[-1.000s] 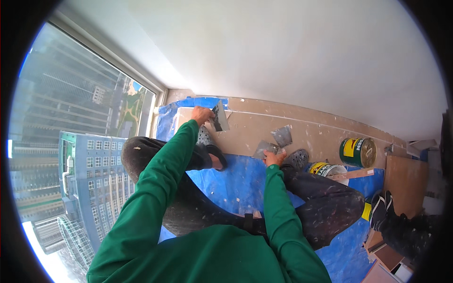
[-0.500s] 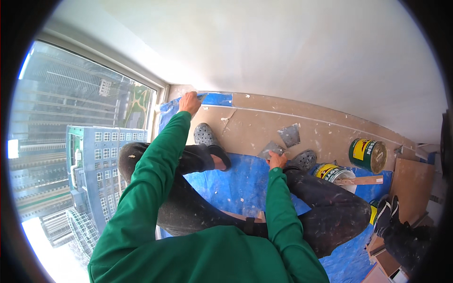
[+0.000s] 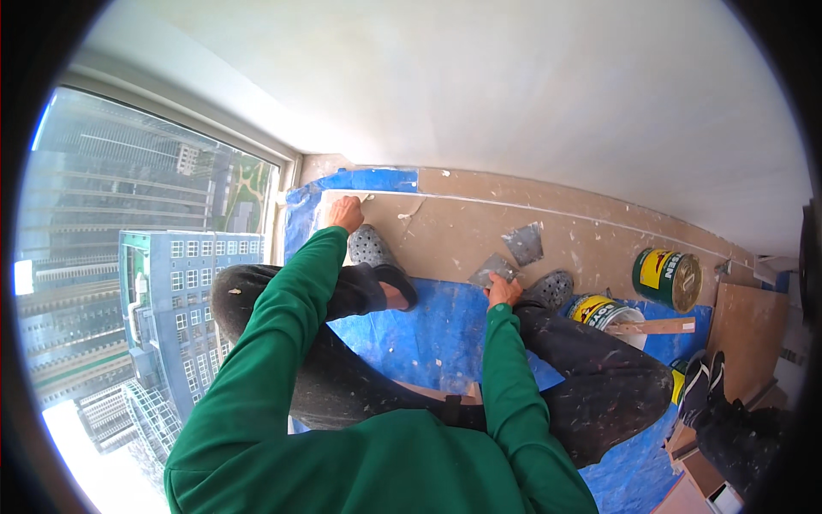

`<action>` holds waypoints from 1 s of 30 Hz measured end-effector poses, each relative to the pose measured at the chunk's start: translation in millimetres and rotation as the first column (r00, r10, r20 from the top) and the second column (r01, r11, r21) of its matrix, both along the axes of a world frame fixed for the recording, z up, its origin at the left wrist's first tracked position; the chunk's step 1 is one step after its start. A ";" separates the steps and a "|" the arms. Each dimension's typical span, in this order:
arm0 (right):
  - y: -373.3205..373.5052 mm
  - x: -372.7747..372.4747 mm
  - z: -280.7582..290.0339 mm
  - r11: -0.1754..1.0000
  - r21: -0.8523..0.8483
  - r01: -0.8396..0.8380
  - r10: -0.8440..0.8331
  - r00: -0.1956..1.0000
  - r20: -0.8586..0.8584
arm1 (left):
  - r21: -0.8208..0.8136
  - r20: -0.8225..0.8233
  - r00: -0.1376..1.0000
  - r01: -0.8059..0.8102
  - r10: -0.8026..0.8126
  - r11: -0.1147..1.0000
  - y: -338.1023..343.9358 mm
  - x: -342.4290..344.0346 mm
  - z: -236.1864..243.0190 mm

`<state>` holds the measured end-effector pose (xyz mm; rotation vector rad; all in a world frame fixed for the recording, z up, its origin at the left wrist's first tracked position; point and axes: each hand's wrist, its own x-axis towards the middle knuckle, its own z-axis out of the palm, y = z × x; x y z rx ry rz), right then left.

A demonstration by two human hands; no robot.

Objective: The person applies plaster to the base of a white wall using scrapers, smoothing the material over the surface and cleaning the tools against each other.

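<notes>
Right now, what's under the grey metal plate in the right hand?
Beyond the upper edges of the grey metal plate, brown board shows; blue sheeting lies near the plate's left corner. The right hand covers part of its lower edge. Whatever lies directly beneath is hidden.

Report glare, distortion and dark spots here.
Head view: glare blows out the lower left of the window; head view: the pale wall bows along its bottom edge, and black fills the corners; head view: another person's dark trousers at far right lose detail.

Left hand [image 3: 346, 212] drawn back closer to left-foot grey clog [image 3: 370, 244]; scraper blade, broadside beside clog earlier, now hidden.
</notes>
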<state>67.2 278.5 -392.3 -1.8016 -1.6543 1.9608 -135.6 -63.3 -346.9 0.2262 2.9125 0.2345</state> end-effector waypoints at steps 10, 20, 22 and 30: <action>2.0 -1.9 16.5 0.997 -0.019 0.068 -0.068 0.998 -0.015 | 0.057 -0.034 0.989 0.143 -0.141 0.988 22.0 -10.1 19.6; 14.6 -8.7 17.3 0.992 -0.073 0.099 -0.110 0.982 -0.156 | 0.563 0.431 0.902 -0.245 -0.028 0.789 141.5 22.5 11.9; 20.4 -5.4 18.2 0.990 -0.067 0.128 -0.137 0.977 -0.162 | 0.554 0.650 0.760 -0.479 0.005 0.681 158.5 42.9 -0.3; 9.8 12.4 15.0 0.995 -0.065 -0.076 0.069 0.993 -0.092 | 0.372 0.599 0.773 -0.501 0.210 0.782 140.0 74.9 -54.0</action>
